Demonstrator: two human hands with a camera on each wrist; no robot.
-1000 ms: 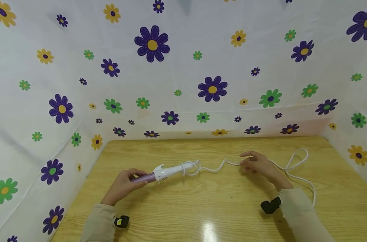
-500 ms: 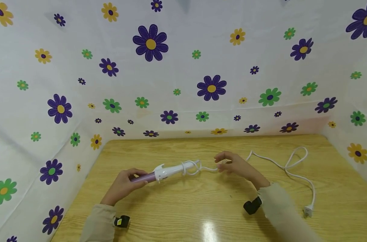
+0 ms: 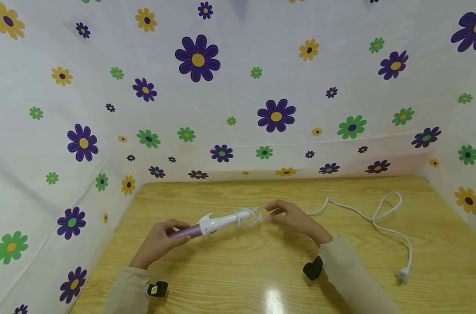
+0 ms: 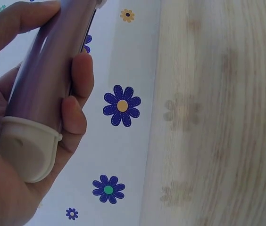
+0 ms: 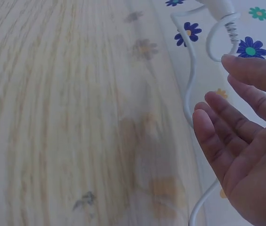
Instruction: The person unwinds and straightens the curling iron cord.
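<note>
A curling iron (image 3: 222,222) with a white handle and purple barrel lies across the left-middle of the head view. My left hand (image 3: 157,242) grips it by the barrel; in the left wrist view the thumb and fingers wrap round the purple barrel (image 4: 53,70), above its cream end cap (image 4: 29,148). One turn of white cord (image 3: 250,223) loops round the handle's tail. Right beside that loop is my right hand (image 3: 294,218), fingers loosely bent. The right wrist view shows its fingers (image 5: 251,70) spread, a fingertip near the loop, with nothing held.
The cord (image 3: 349,206) runs right across the wooden table (image 3: 230,270), makes a loose loop, and ends in a white plug (image 3: 402,275) at the right. A flower-printed white cloth (image 3: 230,91) rises behind the table and along both sides.
My right hand has moved left along the cord, from the right part of the table to the handle's tail, uncovering the plug. The left hand and curling iron have stayed in place.
</note>
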